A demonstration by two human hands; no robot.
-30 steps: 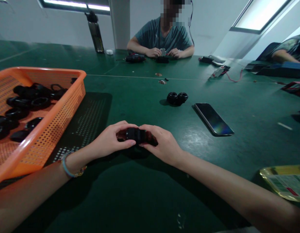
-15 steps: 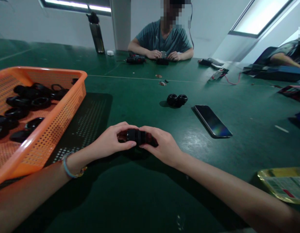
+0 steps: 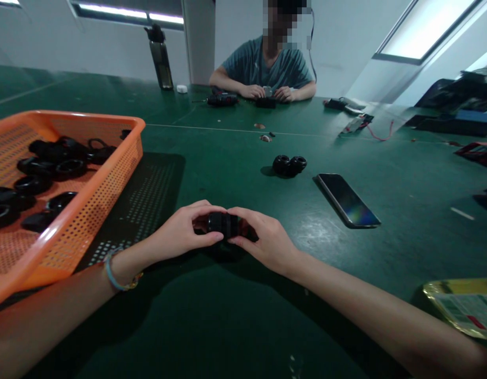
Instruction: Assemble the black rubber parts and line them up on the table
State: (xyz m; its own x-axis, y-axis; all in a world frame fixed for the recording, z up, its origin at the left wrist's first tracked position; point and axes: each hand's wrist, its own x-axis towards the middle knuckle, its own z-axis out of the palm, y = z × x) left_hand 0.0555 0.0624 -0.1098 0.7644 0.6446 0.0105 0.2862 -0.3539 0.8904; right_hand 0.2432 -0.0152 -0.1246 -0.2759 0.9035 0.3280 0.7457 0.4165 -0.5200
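Left hand (image 3: 184, 231) and right hand (image 3: 263, 242), grips both pinching black fitting (image 3: 223, 223) just above tabletop (image 3: 227, 316), near orange basket (image 3: 89, 210).

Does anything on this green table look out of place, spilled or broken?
Nothing looks spilled or broken. The left hand and right hand grip one black part between them. A phone lies askew on the table, and two black parts sit outside the orange basket.
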